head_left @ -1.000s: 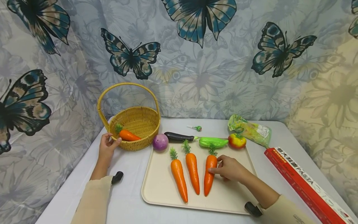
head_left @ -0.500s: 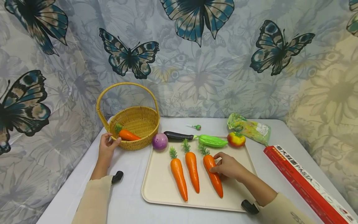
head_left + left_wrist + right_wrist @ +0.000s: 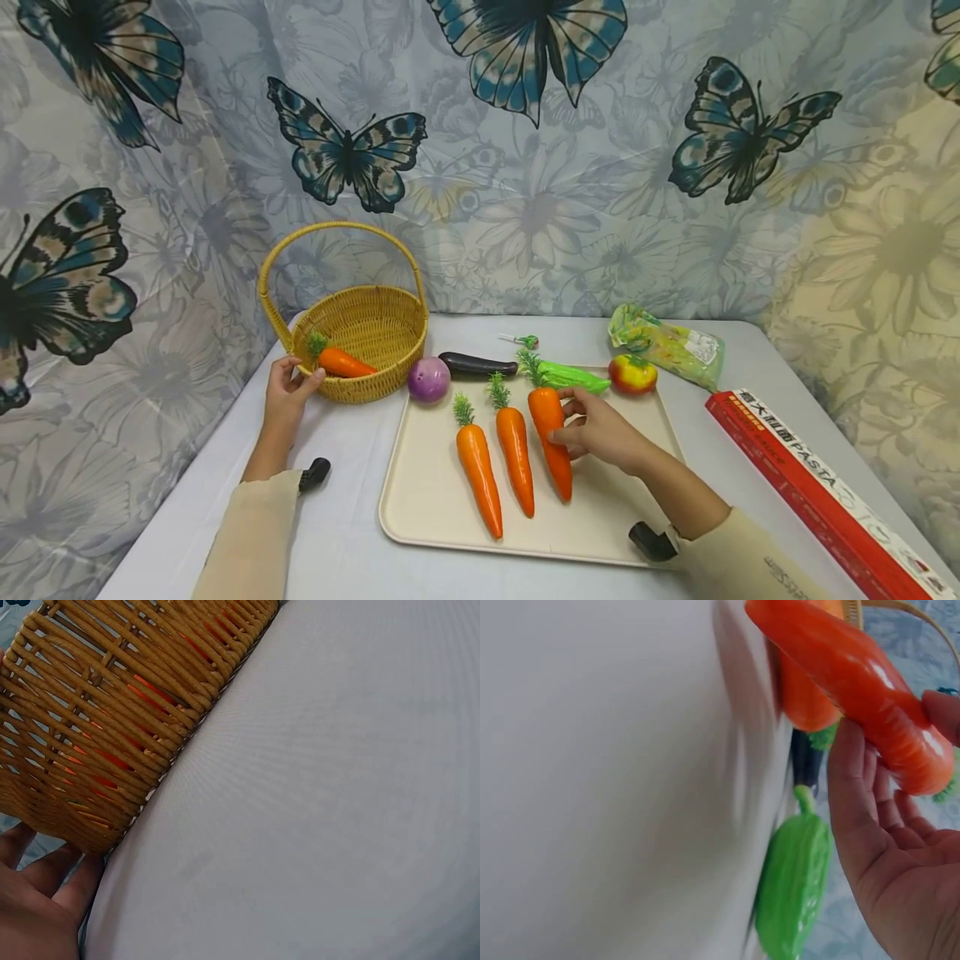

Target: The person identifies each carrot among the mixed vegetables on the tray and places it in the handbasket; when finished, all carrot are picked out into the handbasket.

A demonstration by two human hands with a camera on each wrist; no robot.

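Note:
My right hand (image 3: 603,432) pinches an orange carrot (image 3: 551,437) with a green leafy top, raised above the beige tray (image 3: 435,527). The right wrist view shows the same carrot (image 3: 870,690) between thumb and fingers. To its left, a middle carrot (image 3: 515,458) and a left carrot (image 3: 479,479) lie on the tray. My left hand (image 3: 287,396) holds the near left rim of a wicker basket (image 3: 382,333). Inside lies another carrot (image 3: 345,363). In the left wrist view, fingers (image 3: 56,870) touch the basket wall; the thumb is mostly out of that view.
Along the tray's far edge sit a purple onion-like ball (image 3: 429,381), an eggplant (image 3: 476,365), a green bumpy vegetable (image 3: 577,377) and a red-yellow fruit (image 3: 632,374). Behind are a lollipop-like item (image 3: 529,342) and a green bag (image 3: 675,346). A red pasta box (image 3: 810,492) lies right.
My right hand has tilted the right-hand carrot and lifted it off the tray, moving it slightly left and away from me. The left hand stays at the basket.

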